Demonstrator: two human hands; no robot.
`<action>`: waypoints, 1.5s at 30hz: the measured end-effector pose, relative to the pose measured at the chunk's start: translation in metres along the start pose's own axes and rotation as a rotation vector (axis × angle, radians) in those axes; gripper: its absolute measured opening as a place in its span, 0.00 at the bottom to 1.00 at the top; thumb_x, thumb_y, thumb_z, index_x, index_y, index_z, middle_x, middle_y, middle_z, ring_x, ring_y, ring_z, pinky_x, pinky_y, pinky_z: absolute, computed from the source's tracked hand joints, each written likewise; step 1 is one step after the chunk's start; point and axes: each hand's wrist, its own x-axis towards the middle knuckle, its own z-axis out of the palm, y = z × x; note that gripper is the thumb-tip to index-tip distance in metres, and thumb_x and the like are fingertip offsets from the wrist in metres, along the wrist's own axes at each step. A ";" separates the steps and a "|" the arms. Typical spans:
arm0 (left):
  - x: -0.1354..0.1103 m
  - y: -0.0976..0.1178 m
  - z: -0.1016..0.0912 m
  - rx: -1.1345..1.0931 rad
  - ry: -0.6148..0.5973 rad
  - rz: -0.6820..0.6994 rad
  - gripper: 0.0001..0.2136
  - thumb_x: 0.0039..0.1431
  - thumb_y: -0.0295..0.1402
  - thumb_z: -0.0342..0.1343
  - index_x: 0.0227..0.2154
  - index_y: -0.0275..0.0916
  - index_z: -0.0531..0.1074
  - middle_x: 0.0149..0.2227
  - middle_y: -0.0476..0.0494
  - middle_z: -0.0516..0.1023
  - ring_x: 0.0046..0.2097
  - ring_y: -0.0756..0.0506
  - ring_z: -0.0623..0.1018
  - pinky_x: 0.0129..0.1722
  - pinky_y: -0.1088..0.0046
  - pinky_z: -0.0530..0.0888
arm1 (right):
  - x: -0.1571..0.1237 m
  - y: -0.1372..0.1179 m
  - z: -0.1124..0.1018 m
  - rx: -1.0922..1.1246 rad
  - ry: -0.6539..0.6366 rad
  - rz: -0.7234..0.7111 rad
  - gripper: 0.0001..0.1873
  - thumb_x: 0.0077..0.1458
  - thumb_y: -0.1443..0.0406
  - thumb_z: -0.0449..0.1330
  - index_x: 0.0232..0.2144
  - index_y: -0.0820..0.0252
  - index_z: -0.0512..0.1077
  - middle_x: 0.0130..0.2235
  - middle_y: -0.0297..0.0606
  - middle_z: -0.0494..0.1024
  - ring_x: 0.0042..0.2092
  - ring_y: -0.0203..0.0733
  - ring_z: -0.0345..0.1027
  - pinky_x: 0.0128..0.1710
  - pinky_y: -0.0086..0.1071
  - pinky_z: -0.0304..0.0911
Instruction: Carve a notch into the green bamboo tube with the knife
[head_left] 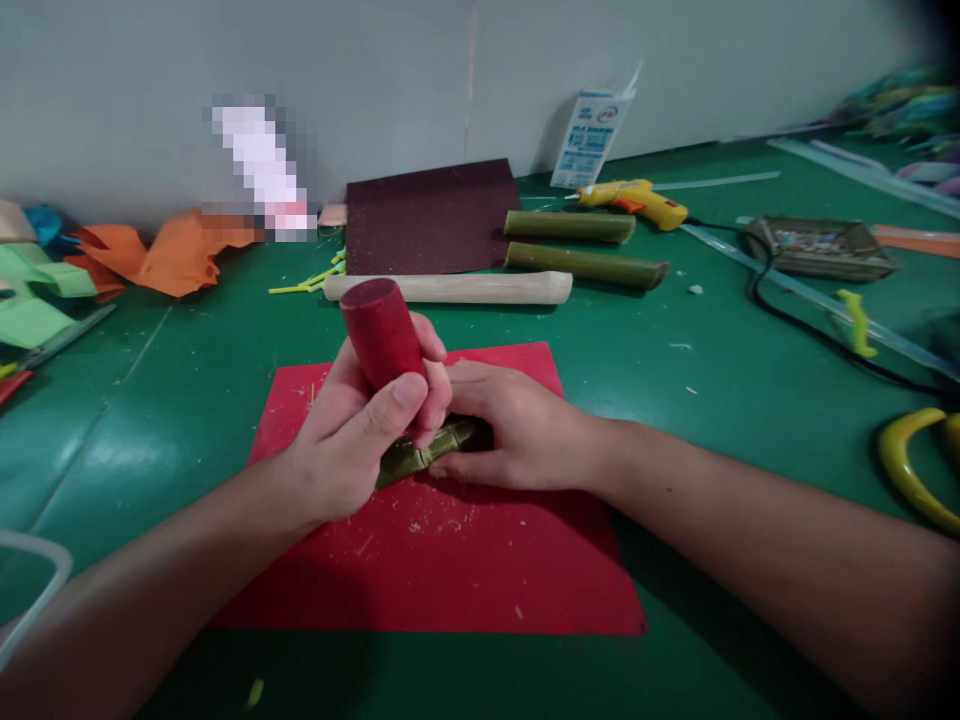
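My left hand [352,430] is closed around a thick red tool handle [382,335], held upright with its flat end toward me. The working end of the tool is hidden by my fingers. Below it, a green bamboo piece [409,460] lies on a red sheet [525,560] strewn with pale shavings. My right hand [525,425] grips this bamboo from the right, fingers behind and thumb in front. Both hands meet over the piece, and much of it is covered by them.
Behind the sheet lie a pale peeled stick [457,289], two split green bamboo lengths [585,265] and a dark brown sheet [427,220]. A yellow glue gun [637,200] trails a black cord rightward. Yellow-handled scissors [911,470] rest at right; orange paper [176,255] lies at left.
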 end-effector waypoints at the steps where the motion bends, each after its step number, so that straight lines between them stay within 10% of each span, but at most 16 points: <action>1: 0.000 0.000 0.000 -0.004 0.007 -0.003 0.09 0.67 0.39 0.49 0.43 0.40 0.62 0.28 0.50 0.67 0.26 0.52 0.67 0.25 0.73 0.66 | 0.000 0.000 0.000 -0.001 -0.002 0.001 0.09 0.51 0.66 0.67 0.36 0.61 0.75 0.40 0.40 0.78 0.44 0.44 0.70 0.47 0.39 0.64; 34: 0.002 0.006 0.004 -0.030 0.003 0.035 0.03 0.65 0.32 0.51 0.37 0.39 0.64 0.30 0.47 0.73 0.31 0.47 0.76 0.31 0.68 0.75 | -0.001 -0.001 0.000 -0.001 0.011 0.038 0.09 0.51 0.64 0.67 0.34 0.61 0.73 0.41 0.40 0.77 0.44 0.45 0.70 0.45 0.39 0.65; 45: 0.004 0.002 0.005 -0.051 0.027 0.031 0.08 0.65 0.38 0.52 0.35 0.40 0.64 0.23 0.53 0.63 0.22 0.54 0.63 0.21 0.77 0.63 | 0.000 -0.001 -0.002 -0.005 -0.020 0.007 0.10 0.51 0.66 0.67 0.38 0.58 0.75 0.40 0.38 0.77 0.45 0.44 0.70 0.48 0.39 0.64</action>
